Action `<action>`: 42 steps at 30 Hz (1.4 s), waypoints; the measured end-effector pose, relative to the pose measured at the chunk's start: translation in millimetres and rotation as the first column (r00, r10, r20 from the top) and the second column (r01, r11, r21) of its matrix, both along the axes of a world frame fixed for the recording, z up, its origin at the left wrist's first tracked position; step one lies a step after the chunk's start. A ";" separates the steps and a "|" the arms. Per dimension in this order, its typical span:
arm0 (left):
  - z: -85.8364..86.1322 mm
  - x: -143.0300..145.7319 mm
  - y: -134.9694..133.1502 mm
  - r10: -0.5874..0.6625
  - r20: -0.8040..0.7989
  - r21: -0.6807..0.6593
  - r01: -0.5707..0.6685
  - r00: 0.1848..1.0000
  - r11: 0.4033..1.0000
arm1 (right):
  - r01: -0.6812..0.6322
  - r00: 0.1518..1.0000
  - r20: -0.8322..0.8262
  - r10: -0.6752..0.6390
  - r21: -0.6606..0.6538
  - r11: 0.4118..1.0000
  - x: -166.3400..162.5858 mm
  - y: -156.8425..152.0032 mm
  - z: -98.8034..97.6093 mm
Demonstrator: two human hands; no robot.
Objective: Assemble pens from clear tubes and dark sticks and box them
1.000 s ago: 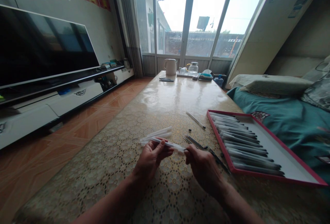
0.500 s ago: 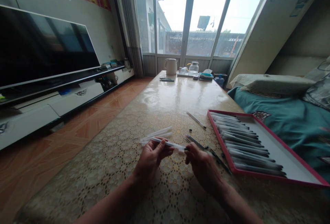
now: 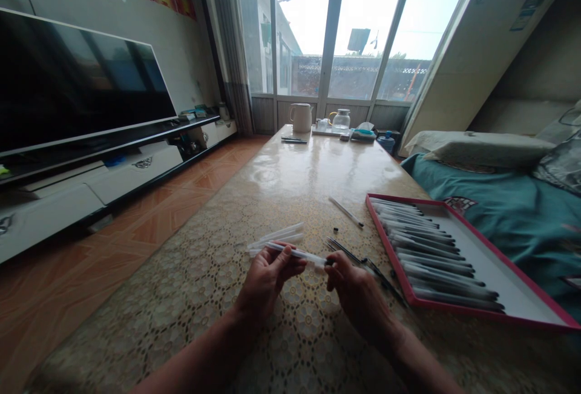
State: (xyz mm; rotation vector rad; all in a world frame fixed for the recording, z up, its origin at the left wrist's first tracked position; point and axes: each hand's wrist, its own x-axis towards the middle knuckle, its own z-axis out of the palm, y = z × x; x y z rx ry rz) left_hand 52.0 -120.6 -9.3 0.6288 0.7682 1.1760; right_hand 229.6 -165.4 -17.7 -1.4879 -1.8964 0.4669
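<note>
You've got both hands on one pen, a clear-white barrel [image 3: 308,256], held level-ish just above the tabletop [image 3: 204,309], near side, middle. Your left hand [image 3: 267,276] grips the barrel, thumb on top, fingers curled beneath. Your right hand [image 3: 354,282] pinches the dark end piece [image 3: 328,262] at the barrel's right end; whether it's fully seated, can't tell.

Just beyond your left hand: loose clear tubes [image 3: 278,234], lying roughly side by side. Just past your right hand: thin dark refills [image 3: 344,249], with more dark pieces [image 3: 385,284], blurry, running toward the tray. Small black cap [image 3: 335,230] on its own, farther out. A single pen [image 3: 345,212] lies slanted past that, black end toward the tray.

To your right, the red-rimmed tray [image 3: 490,267], white inside, holds a row of pens [image 3: 431,252], dark ends pointing right. Far end of the tabletop: beige kettle [image 3: 301,118], glass jug [image 3: 341,119], tissue pack [image 3: 362,134].
</note>
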 end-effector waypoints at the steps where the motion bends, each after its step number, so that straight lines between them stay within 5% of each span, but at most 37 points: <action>1: 0.3 0.0 -0.1 -0.002 -0.002 0.005 0.002 1.000 1.000 | 0.001 1.000 0.012 -0.001 0.008 1.000 0.1 -0.2 0.2; 5: 3.7 0.6 -3.6 -0.019 -0.035 0.050 0.021 0.999 0.999 | -0.077 0.968 -0.250 0.032 -0.172 0.982 -2.0 -1.4 1.4; 9: 5.2 1.3 -5.8 -0.042 -0.054 0.075 0.046 0.998 0.996 | -0.271 0.795 -0.605 -0.046 -0.421 0.866 -3.5 -0.3 1.0; 12: 2.9 1.1 -3.7 -0.033 -0.036 0.054 0.035 0.999 0.998 | -0.214 0.846 -0.533 -0.028 -0.387 0.897 -2.8 0.2 0.2; 15: 0.3 0.3 -0.7 -0.005 -0.012 0.025 0.005 1.000 1.000 | -0.024 0.974 -0.225 -0.013 -0.159 0.987 -1.7 -0.4 0.5; 18: 0.0 -0.2 0.5 0.005 -0.009 0.006 -0.005 1.000 1.000 | 0.020 0.998 -0.057 -0.023 -0.048 0.999 -1.1 -1.4 1.0; 25: 2.6 0.9 -2.3 -0.032 -0.040 0.038 0.034 0.999 0.999 | -0.082 0.943 -0.333 -0.005 -0.244 0.966 -2.2 -2.1 -3.5; 34: -1.9 0.8 -0.3 -0.012 -0.007 0.013 0.012 1.000 1.000 | 0.009 1.000 0.025 -0.009 0.012 1.000 1.9 -1.5 1.0; 38: -0.7 1.2 -2.4 -0.028 -0.026 0.046 0.029 0.999 0.999 | -0.035 0.976 -0.220 0.001 -0.150 0.988 -2.9 -2.4 -0.3; 42: 1.0 0.6 -4.4 -0.042 -0.051 0.068 0.045 0.998 0.997 | -0.192 0.834 -0.546 -0.082 -0.425 0.885 -6.7 -0.2 -1.1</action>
